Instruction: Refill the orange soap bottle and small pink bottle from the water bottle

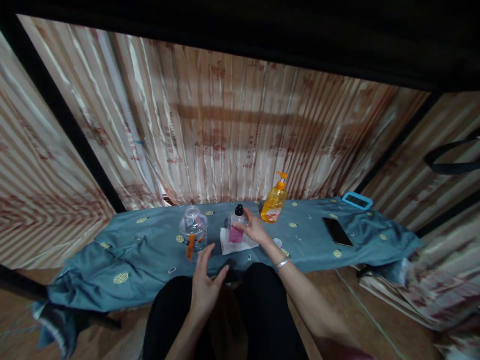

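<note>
A small clear bottle of pink liquid with a black cap stands upright on a folded white tissue. My right hand, a silver bangle at its wrist, has its thumb across the bottle's front and its fingers at the right side. Lower left, my left hand holds nothing, thumb and fingers spread apart. Just beyond its fingertips stands a clear plastic cup with a domed lid and an orange mark on its side.
A pump bottle of yellow-orange liquid stands behind my right hand. A small white disc lies by my right wrist. Farther right are a black phone and a blue-framed object. Blue-green cloth covers the narrow table before a curtain.
</note>
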Demonstrator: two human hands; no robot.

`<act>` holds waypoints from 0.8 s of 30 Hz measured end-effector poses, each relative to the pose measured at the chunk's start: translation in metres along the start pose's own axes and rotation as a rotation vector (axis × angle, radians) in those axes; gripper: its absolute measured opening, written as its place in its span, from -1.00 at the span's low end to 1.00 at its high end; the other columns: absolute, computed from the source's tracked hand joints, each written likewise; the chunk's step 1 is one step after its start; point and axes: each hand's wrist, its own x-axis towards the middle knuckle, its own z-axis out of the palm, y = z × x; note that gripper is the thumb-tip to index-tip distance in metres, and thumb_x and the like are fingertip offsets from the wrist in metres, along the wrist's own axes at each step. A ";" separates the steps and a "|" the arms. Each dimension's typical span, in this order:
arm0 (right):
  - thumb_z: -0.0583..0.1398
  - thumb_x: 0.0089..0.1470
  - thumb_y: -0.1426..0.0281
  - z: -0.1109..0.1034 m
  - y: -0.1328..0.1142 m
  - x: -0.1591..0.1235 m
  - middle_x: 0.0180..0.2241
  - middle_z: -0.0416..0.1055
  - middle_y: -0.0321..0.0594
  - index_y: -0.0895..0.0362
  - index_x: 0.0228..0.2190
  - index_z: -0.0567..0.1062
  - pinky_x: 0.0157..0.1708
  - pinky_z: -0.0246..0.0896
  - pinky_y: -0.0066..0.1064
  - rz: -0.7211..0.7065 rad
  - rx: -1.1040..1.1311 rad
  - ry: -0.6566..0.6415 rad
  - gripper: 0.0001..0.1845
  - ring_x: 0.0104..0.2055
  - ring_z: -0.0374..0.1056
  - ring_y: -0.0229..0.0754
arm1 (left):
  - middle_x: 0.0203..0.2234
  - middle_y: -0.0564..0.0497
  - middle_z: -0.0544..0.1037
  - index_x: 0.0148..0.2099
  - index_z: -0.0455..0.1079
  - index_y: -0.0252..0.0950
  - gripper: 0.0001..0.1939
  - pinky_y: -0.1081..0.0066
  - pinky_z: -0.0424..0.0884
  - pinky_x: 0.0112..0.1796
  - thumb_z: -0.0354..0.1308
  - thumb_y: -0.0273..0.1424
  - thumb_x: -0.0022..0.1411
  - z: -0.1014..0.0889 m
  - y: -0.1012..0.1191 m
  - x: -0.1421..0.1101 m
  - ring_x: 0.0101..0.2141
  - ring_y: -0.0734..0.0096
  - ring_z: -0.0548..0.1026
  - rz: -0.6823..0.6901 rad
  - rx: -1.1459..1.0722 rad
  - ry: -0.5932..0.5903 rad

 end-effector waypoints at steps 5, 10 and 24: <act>0.31 0.32 0.24 0.000 0.005 0.002 0.06 0.55 -0.11 0.10 0.08 0.51 -0.05 0.52 0.02 -0.016 -0.008 -0.057 -0.64 -0.03 0.55 0.03 | 0.42 -0.25 0.23 0.44 0.09 -0.22 0.02 -0.07 0.10 0.42 0.39 -0.41 -0.05 0.060 -0.001 0.059 0.43 -0.08 0.19 -0.027 -0.044 -0.065; 0.32 0.32 0.23 -0.003 0.007 0.003 0.06 0.56 -0.11 0.09 0.10 0.51 -0.01 0.51 0.05 -0.037 0.021 -0.083 -0.62 -0.01 0.55 0.05 | 0.30 -0.26 0.40 0.43 0.07 -0.23 0.06 -0.05 0.29 0.32 0.36 -0.50 -0.13 0.104 -0.009 0.109 0.34 -0.13 0.33 -0.071 -0.067 -0.068; 0.33 0.29 0.22 -0.001 -0.014 0.017 -0.14 0.60 -0.21 0.11 -0.12 0.57 -0.05 0.49 -0.01 0.006 -0.054 0.042 -0.76 -0.10 0.55 -0.01 | 0.00 -0.06 0.57 0.16 0.28 -0.20 -0.24 0.14 0.50 0.09 0.35 -0.52 -0.16 0.105 -0.002 0.111 0.03 0.09 0.59 -0.102 -0.044 -0.053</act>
